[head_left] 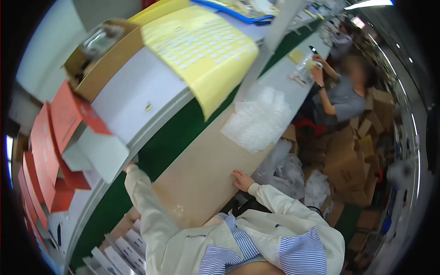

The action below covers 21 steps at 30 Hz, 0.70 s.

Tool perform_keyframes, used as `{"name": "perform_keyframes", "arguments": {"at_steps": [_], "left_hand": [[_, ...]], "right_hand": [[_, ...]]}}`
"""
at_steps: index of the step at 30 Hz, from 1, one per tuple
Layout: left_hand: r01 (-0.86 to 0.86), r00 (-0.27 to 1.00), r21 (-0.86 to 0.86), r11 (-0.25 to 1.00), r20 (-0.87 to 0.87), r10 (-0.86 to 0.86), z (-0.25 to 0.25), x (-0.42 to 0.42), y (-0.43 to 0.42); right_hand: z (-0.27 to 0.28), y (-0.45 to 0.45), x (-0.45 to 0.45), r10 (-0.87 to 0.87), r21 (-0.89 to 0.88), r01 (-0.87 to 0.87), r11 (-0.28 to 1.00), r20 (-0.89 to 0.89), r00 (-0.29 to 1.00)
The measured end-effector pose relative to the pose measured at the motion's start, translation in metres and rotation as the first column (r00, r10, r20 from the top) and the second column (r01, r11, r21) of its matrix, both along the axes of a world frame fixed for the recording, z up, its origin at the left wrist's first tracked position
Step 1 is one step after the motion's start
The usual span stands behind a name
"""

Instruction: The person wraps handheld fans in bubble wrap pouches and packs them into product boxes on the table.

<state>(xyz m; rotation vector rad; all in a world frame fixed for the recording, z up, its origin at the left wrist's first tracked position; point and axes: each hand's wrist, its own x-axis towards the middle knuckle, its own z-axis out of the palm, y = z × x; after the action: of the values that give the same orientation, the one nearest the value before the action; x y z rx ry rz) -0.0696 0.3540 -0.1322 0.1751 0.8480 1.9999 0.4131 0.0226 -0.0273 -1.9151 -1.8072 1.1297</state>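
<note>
My left hand (131,166) reaches to the edge of the raised shelf, beside the white open flap of a red box (75,123). Its fingers are mostly hidden there, so what it holds, if anything, does not show. Resting on the near edge of the beige workbench (201,169), my right hand (243,180) has its fingers apart and nothing in them. Beyond it on the bench lies a crumpled sheet of white bubble wrap (259,121).
On the shelf are a cardboard box (107,64), a yellow sheet of white labels (201,41) and more red boxes (43,151). A blue tray (233,16) stands farther back. Cartons (346,158) and plastic bags (286,169) crowd the right. A co-worker (341,98) sits along the bench.
</note>
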Motion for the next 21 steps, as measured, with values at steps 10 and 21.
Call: {"name": "perform_keyframes", "arguments": {"at_steps": [10,21], "left_hand": [[-0.310,0.106,-0.381,0.871,-0.924,-0.366,0.041,0.162,-0.234],[0.079,-0.476,-0.718,0.691,-0.636,-0.607,0.103,0.284,-0.384]], "right_hand": [[-0.020,-0.003,0.042,0.202,0.188,-0.241,0.952,0.204,0.958],[-0.008,0.036,0.067,0.626,0.190,-0.701,0.688,0.334,0.705]]}}
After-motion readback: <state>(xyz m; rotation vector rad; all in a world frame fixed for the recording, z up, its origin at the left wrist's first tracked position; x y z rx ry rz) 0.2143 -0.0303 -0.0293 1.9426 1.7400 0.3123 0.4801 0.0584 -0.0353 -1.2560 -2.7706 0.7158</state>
